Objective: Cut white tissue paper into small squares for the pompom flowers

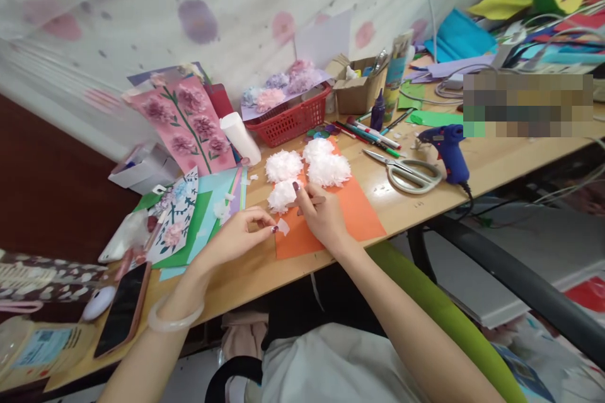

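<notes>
My left hand pinches a small white paper piece between thumb and fingertip, over the left edge of an orange sheet. Above that sheet, my right hand has its fingers drawn together at a fluffy white paper flower. Whatever those fingers may hold is hidden. Other fluffy white flowers lie just beyond: one on the left and a wider cluster on the right, partly on the orange sheet.
Scissors and a blue glue gun lie on the right, with pens behind. A red basket, a white bottle and a pink flower card stand at the back. Coloured paper and a phone lie left.
</notes>
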`<move>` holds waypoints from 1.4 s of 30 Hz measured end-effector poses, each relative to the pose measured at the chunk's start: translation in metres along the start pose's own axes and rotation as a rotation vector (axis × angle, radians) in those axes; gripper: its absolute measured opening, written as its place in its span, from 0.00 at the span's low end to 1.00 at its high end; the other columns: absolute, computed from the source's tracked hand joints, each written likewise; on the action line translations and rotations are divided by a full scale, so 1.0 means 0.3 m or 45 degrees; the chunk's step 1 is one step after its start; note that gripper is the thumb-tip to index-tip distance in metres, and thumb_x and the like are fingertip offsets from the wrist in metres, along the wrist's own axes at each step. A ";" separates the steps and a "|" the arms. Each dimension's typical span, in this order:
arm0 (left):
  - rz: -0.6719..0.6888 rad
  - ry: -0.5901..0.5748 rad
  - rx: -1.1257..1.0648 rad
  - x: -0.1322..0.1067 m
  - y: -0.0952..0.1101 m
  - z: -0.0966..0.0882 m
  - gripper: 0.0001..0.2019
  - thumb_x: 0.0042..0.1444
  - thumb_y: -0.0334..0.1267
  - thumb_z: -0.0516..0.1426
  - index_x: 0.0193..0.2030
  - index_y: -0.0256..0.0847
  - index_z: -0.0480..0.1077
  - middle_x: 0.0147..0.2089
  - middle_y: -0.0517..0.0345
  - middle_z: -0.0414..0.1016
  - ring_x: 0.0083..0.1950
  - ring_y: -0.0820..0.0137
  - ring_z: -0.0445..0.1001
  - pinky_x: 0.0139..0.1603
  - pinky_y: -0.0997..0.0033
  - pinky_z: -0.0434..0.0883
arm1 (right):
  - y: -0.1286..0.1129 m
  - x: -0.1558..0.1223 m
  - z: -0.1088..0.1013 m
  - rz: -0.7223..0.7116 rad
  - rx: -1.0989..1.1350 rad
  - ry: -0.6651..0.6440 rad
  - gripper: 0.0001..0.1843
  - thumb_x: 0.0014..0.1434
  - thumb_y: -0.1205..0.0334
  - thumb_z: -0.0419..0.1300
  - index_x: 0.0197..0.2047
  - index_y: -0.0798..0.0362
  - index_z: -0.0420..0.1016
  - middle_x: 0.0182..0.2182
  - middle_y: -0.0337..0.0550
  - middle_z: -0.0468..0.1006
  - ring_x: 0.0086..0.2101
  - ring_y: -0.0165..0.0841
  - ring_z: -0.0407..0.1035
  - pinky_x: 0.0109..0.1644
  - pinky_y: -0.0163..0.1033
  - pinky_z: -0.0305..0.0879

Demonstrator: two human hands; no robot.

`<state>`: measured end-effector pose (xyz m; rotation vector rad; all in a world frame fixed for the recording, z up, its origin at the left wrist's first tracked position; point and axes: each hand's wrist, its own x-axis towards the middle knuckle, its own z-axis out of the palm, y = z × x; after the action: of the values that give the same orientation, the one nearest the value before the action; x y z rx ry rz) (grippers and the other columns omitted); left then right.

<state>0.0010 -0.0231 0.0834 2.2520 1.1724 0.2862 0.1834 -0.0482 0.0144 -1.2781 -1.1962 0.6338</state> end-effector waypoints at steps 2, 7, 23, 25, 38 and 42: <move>-0.009 0.031 0.012 0.011 -0.002 0.018 0.08 0.56 0.38 0.57 0.33 0.42 0.78 0.37 0.55 0.82 0.40 0.63 0.78 0.45 0.63 0.71 | -0.005 0.003 0.001 0.008 0.053 -0.034 0.24 0.67 0.43 0.52 0.24 0.48 0.62 0.18 0.37 0.75 0.23 0.33 0.73 0.29 0.35 0.61; -0.034 0.160 0.074 0.062 -0.014 0.082 0.10 0.56 0.37 0.57 0.35 0.40 0.80 0.32 0.55 0.79 0.33 0.66 0.74 0.36 0.67 0.69 | -0.009 0.009 0.001 0.060 0.184 -0.057 0.24 0.66 0.42 0.52 0.25 0.49 0.66 0.21 0.40 0.79 0.26 0.34 0.77 0.29 0.35 0.66; -0.086 0.402 0.188 0.133 -0.028 0.083 0.05 0.52 0.34 0.58 0.30 0.41 0.76 0.25 0.62 0.73 0.29 0.68 0.70 0.34 0.68 0.65 | 0.007 0.001 -0.005 -0.021 -0.114 0.121 0.24 0.70 0.47 0.44 0.26 0.48 0.64 0.20 0.41 0.78 0.23 0.35 0.73 0.30 0.37 0.59; -0.094 0.402 0.191 0.131 -0.031 0.080 0.05 0.51 0.34 0.58 0.29 0.42 0.75 0.25 0.62 0.72 0.29 0.68 0.71 0.34 0.68 0.66 | 0.009 0.003 -0.006 -0.034 -0.142 0.106 0.24 0.70 0.47 0.45 0.26 0.48 0.63 0.21 0.41 0.78 0.23 0.35 0.72 0.30 0.37 0.58; -0.128 0.342 0.353 0.029 -0.110 0.143 0.52 0.50 0.48 0.69 0.72 0.43 0.39 0.69 0.33 0.66 0.75 0.44 0.53 0.67 0.36 0.50 | 0.021 -0.002 0.001 -0.188 -0.272 -0.049 0.22 0.71 0.48 0.45 0.26 0.47 0.55 0.21 0.37 0.70 0.23 0.32 0.65 0.30 0.36 0.54; -0.173 0.270 0.364 0.039 -0.124 0.141 0.54 0.52 0.50 0.67 0.74 0.37 0.37 0.66 0.30 0.70 0.75 0.43 0.52 0.67 0.35 0.48 | 0.014 0.005 0.012 -0.249 -0.307 -0.104 0.22 0.69 0.48 0.48 0.25 0.47 0.51 0.18 0.34 0.62 0.22 0.31 0.58 0.29 0.37 0.52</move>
<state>0.0010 -0.0137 0.0265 2.4148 1.5561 0.3266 0.1816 -0.0444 0.0106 -1.3231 -1.4794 0.4100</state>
